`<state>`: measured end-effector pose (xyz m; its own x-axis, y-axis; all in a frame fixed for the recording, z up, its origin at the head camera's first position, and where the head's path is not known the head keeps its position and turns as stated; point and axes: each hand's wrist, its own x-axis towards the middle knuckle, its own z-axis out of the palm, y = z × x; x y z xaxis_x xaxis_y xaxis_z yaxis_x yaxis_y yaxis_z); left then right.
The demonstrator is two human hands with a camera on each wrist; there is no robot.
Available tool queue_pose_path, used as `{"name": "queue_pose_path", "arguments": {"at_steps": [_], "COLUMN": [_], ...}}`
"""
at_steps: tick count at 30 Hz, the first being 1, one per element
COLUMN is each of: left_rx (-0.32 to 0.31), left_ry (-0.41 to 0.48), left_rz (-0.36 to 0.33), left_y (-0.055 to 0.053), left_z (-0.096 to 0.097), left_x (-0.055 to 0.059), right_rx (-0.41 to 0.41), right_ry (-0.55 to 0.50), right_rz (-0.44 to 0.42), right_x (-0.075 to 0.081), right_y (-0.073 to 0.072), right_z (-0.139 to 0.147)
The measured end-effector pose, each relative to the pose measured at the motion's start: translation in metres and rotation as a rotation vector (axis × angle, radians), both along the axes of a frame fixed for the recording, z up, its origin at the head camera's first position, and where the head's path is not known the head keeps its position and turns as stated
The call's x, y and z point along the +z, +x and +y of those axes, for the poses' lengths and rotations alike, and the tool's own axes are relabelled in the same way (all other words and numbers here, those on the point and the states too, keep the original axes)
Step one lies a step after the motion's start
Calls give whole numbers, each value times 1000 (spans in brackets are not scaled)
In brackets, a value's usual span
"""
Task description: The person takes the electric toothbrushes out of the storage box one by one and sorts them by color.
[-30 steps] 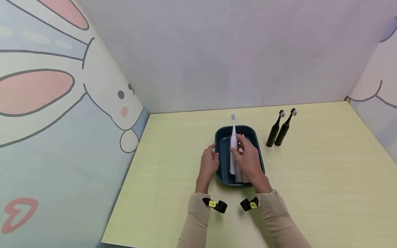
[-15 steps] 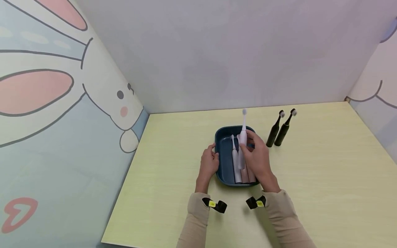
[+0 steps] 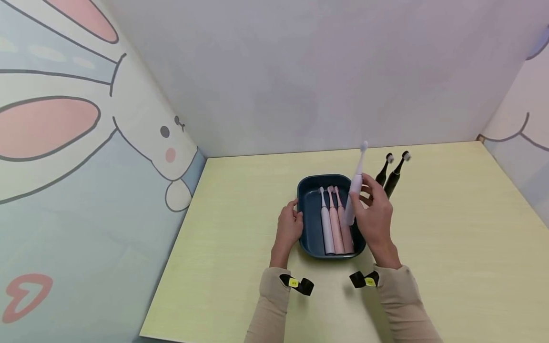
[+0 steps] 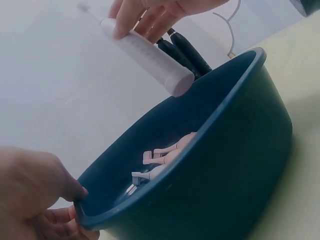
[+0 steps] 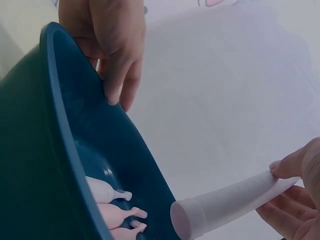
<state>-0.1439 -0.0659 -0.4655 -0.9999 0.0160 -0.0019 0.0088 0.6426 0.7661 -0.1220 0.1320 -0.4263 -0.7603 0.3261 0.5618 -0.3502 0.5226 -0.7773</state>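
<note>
My right hand (image 3: 375, 216) pinches a white electric toothbrush (image 3: 354, 190) by its upper handle, head up, over the right side of a dark blue plastic basin (image 3: 310, 233). In the left wrist view the base of that toothbrush handle (image 4: 155, 65) hangs above the rim. My left hand (image 3: 288, 226) grips the basin's left rim, thumb at the edge and fingers outside, as the right wrist view also shows. Lying side by side in the basin are another white electric toothbrush (image 3: 327, 231) and two pink ones (image 3: 336, 231).
Two black electric toothbrushes (image 3: 393, 181) stand upright on the pale yellow table (image 3: 240, 214), right of the basin and just behind my right hand. A grey wall (image 3: 300, 95) rises at the table's back edge. A rabbit mural covers the left wall (image 3: 64, 247).
My right hand has lifted the white toothbrush and carried it rightward, from over the basin's middle to its right side. The toothbrushes lying in the basin are now uncovered. My left hand stays put.
</note>
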Motion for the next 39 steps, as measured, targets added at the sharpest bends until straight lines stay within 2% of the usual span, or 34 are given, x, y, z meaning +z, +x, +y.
{"name": "queue_pose_path", "arguments": {"at_steps": [8,15,23,27,35,39], "left_rx": [1,2,8,8,8,6], "left_ry": [3,3,8,2,3,3], "left_rz": [7,8,-12,-10,-9,-5], "left_y": [1,1,1,1,1,1], "left_z": [-1,-1,0,-1,0,0], "left_x": [2,1,2,1,1,1], "right_rx": [-44,-120,-152,-163,-204,-203], "right_ry": [-69,-79,-109,-113,-105,-94], "right_rz": [69,54,63,37,-50,-61], "right_x": [6,5,1,-5,-26,-35], "right_y": [1,3,8,9,9,9], "right_z": [12,22,29,31,35,37]}}
